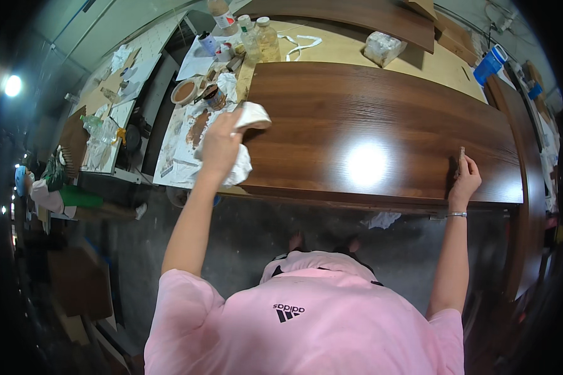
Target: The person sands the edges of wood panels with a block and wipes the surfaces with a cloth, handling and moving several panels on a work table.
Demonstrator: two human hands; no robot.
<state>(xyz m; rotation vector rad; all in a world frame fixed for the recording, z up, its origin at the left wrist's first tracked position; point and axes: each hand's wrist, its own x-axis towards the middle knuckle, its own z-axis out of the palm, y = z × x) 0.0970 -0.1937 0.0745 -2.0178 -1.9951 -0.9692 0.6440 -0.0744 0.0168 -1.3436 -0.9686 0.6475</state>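
Observation:
A dark brown wood-grain panel [356,119] lies flat before me, with a bright light reflected on it. At its left end, my left hand [221,144] is closed on a white cloth [254,115] that reaches over the panel's edge. More crumpled white cloth [239,167] lies under and beside this hand. Near the panel's right end, my right hand [466,180] is closed, its fingers pinching a small, short brownish stick-like piece [462,153] that points up. What exactly this piece is, I cannot make out.
Left of the panel are an open tin [214,97], a round tub of brown paste [184,92] and stained paper [197,128]. Clear bottles [268,40] stand behind. A plastic-wrapped block [383,49] and a blue container [490,64] sit at the back. Another brown board [522,187] stands at right.

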